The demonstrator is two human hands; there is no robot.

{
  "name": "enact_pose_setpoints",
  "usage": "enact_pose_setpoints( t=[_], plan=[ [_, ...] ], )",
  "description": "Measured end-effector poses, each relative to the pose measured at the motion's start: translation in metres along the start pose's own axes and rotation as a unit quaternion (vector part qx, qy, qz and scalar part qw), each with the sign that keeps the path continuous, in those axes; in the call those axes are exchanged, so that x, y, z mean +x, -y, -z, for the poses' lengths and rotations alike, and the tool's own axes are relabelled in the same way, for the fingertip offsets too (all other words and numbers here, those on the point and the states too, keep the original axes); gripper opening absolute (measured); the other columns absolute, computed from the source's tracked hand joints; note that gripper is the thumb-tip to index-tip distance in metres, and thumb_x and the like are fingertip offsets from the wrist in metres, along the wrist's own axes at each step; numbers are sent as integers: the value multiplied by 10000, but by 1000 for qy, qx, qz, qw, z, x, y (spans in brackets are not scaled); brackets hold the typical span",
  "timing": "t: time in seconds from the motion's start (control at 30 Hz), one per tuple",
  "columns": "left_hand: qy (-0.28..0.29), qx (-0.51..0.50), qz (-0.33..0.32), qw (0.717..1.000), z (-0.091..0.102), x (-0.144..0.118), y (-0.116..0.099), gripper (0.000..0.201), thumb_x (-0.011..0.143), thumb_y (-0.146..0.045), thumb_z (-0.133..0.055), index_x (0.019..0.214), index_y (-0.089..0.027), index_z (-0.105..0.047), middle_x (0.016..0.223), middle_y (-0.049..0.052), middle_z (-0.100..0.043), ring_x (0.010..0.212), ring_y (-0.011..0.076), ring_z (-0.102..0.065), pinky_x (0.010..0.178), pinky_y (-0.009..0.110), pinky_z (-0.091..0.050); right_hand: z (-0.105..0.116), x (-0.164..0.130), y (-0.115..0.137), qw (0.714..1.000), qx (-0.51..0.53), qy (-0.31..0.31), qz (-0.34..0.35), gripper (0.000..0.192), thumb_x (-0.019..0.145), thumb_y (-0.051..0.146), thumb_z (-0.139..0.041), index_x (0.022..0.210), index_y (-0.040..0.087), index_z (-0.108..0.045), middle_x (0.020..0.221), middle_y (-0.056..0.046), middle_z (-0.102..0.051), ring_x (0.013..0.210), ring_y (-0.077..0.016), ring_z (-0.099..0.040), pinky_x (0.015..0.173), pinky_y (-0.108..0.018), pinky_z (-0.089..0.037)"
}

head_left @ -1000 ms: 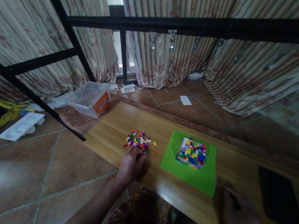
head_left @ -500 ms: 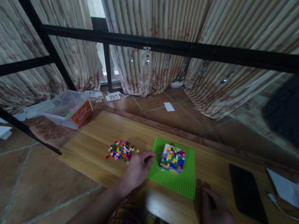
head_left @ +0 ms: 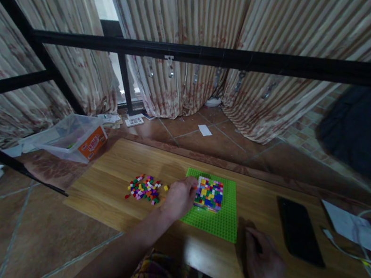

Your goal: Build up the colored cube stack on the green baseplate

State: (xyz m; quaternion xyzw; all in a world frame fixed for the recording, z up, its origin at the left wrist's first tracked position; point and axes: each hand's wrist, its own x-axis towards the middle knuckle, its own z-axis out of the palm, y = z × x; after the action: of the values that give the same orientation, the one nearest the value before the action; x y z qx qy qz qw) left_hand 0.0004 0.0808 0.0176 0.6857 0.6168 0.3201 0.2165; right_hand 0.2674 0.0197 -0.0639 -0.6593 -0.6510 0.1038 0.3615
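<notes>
My left hand is closed in a pinch at the left side of a block of stacked colourful building bricks. A speck of red-orange at its fingertips looks like a small building brick, mostly covered by the fingers. The stacked block stands on a green studded baseplate. Left of this hand lies a loose heap of small bricks, with a yellow brick apart from it. My right hand rests on the table just right of the baseplate, fingers loosely bent and apart, holding nothing visible.
On the wooden table, a black phone-like slab lies at the right, near white paper and a pale cable. A clear plastic bin stands past the left end. A black metal rail crosses above.
My left hand has moved from the baseplate's left edge to the side of the stacked bricks. My right hand stays by the baseplate. The whole view has shifted slightly.
</notes>
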Motion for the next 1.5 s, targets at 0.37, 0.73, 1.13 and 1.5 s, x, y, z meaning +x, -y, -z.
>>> enact_pose_setpoints(
  t=[0.37,0.73,1.13,1.5],
  plan=[
    [33,43,-59,997,2,5,-3,241,847,-91,-500,710,-201,-665,727,15,-640,669,121,-583,649,218,-420,-1,-1,-2,1000,-5,3,-2,407,916,514,-434,964,205,-694,1011,-97,-715,894,-245,-680,773,-362,-519],
    [3,-9,-21,1000,-8,9,-1,211,826,-98,-551,950,-226,-664,915,26,-722,836,156,-669,787,256,-512,-3,0,-2,1000,2,-9,10,376,926,473,-436,945,203,-697,1003,-103,-715,876,-234,-682,768,-352,-529],
    [-48,-49,51,996,-12,5,0,143,819,-190,-646,948,-227,-696,896,25,-755,792,160,-694,750,272,-513,-4,0,1,1000,13,-17,14,362,927,465,-447,938,206,-700,1011,-106,-717,907,-237,-682,806,-366,-530],
    [-17,-80,28,996,-9,2,1,141,842,-190,-606,849,-231,-740,867,16,-751,756,140,-673,698,231,-497,-4,1,2,999,25,-18,10,342,933,447,-450,945,210,-697,990,-102,-720,894,-234,-684,813,-371,-530]
  ],
)
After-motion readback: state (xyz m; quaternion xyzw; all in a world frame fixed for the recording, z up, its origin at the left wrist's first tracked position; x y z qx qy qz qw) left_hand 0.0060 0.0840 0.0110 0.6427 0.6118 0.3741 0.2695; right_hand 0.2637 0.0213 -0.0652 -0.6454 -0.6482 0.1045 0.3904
